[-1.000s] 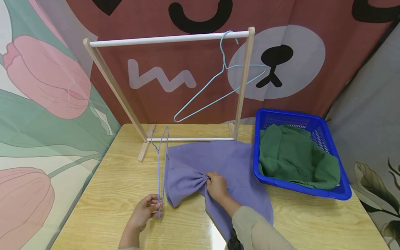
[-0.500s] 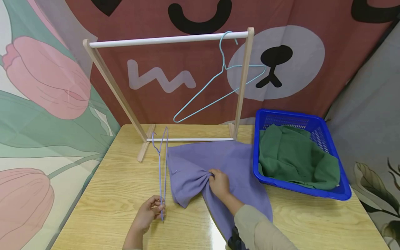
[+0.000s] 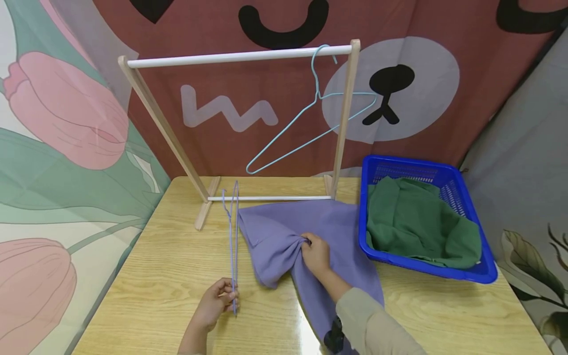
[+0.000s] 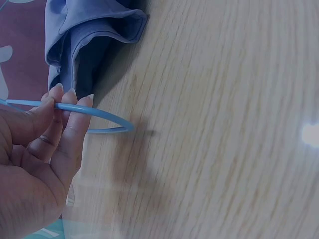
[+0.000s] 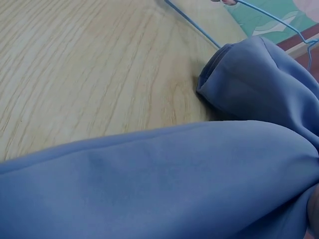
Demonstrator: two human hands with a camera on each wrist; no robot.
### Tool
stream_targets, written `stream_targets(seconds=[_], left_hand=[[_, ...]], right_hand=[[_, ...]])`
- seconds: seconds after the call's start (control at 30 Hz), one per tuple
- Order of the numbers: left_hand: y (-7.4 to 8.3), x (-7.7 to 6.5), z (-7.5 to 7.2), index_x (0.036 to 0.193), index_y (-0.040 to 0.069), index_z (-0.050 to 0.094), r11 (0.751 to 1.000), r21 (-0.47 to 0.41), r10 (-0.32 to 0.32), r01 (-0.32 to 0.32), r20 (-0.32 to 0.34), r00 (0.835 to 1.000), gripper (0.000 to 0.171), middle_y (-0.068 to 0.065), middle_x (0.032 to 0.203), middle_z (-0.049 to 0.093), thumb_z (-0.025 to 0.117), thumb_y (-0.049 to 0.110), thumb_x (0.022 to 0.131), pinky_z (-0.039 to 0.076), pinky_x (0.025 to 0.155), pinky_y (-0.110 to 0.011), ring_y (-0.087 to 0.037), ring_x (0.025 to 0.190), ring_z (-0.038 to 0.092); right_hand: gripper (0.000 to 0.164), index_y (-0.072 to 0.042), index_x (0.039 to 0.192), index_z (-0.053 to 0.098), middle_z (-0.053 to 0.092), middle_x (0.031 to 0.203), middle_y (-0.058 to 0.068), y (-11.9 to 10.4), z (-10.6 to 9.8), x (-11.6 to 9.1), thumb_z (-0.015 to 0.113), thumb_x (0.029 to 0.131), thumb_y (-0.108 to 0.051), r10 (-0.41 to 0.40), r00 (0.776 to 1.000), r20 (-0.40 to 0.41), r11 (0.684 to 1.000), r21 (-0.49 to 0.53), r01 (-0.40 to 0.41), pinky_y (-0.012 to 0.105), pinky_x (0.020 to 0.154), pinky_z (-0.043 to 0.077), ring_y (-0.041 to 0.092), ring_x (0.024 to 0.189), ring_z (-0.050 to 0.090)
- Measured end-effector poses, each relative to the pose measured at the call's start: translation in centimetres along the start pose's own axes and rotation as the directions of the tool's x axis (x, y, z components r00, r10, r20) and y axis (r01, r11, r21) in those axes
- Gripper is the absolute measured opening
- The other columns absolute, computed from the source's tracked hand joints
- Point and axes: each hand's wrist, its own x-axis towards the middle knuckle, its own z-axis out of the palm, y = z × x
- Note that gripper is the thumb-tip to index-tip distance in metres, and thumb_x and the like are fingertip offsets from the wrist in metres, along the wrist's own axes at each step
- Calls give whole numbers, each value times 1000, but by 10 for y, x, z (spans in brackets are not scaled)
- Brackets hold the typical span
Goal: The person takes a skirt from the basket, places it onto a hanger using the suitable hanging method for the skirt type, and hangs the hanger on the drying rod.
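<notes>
"While the right hand (image 3: pixel 316 254) is pinching the purple cloth (image 3: pixel 339 246) into tight folds, what is the left hand (image 3: pixel 210 306) doing?"

"It's pinching the purple hanger (image 3: pixel 231 251) by its near end, thumb against one side of the wire, fingertips against the other. Some of the right hand's fingers are hiding from view, so I'm not guessing how those are lying."

"Where is the cloth lying?"

"It's spreading over the middle of the table (image 3: pixel 168 261), with its bunched left end facing the hanger and gaping a little in the left wrist view. The hanger is showing edge-on just beside it; whether they're touching, I cannot tell."

"What is good handling calling for?"

"In my judgement, a firm pinch, so the folds aren't slipping and the gap isn't closing. Holding the hanger by one end is leaving its far end free to swing, so slow, level handling is looking best."

"What else is sitting around?"

"A rack (image 3: pixel 239 56) is standing behind, and a blue hanger (image 3: pixel 290 152) is hanging near its right end. On the right, a blue basket (image 3: pixel 363 212) is holding a green cloth (image 3: pixel 421 227)."

"Is anything getting in the way?"

"The rack's low white bar (image 3: pixel 284 198) is running close by the purple hanger's far end, so I'm expecting a snag if it's pushed there. The basket is crowding the purple cloth's right edge too."
</notes>
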Motion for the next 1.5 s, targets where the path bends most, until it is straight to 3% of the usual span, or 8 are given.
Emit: stream_targets(seconds=[0.4,0.67,0.9,1.17,1.3,1.5], left_hand=[[3,-1,6,101,-14,40,1000,-5,-5,5,66,998,20,-6,80,45,46,-7,83,49,61,-25,-20,71,54],[0,-1,12,100,-15,38,1000,-27,8,-5,124,992,21,-5,79,44,47,-6,83,49,60,-23,-19,71,54],[1,-2,19,100,-17,36,998,-57,19,-9,178,984,22,-5,79,45,47,-6,84,49,60,-23,-18,70,54],[0,1,25,101,-17,35,996,-83,37,-18,229,973,23,-5,78,45,47,-6,84,49,61,-24,-17,70,52],[-4,3,26,101,-17,35,995,-97,34,-11,234,972,22,-5,78,45,46,-7,83,49,61,-24,-17,70,51],[-9,5,25,99,-17,37,994,-106,42,-16,243,969,20,-5,77,45,45,-9,83,47,58,-21,-16,68,52]], right_hand=[[21,0,81,67,64,78,13,-4,-5,8,54,66,8,121,992,-18,992,41,-121,39,66,46,29,74,59],[20,0,78,67,64,75,12,-4,-6,11,54,65,8,124,991,-47,991,54,-122,39,64,46,28,71,60],[16,-2,75,67,64,72,10,-6,-4,12,55,66,4,191,981,-43,978,99,-186,37,64,46,26,70,59],[10,-4,74,67,63,70,7,-2,5,6,59,68,-1,161,984,74,986,41,-164,35,62,45,24,68,58],[12,-4,78,67,64,74,8,3,9,2,61,68,-2,114,982,154,993,-33,-110,36,64,46,25,71,59],[21,-1,88,65,64,82,11,8,12,-2,59,68,1,23,961,277,996,-91,3,37,67,46,28,78,59]])
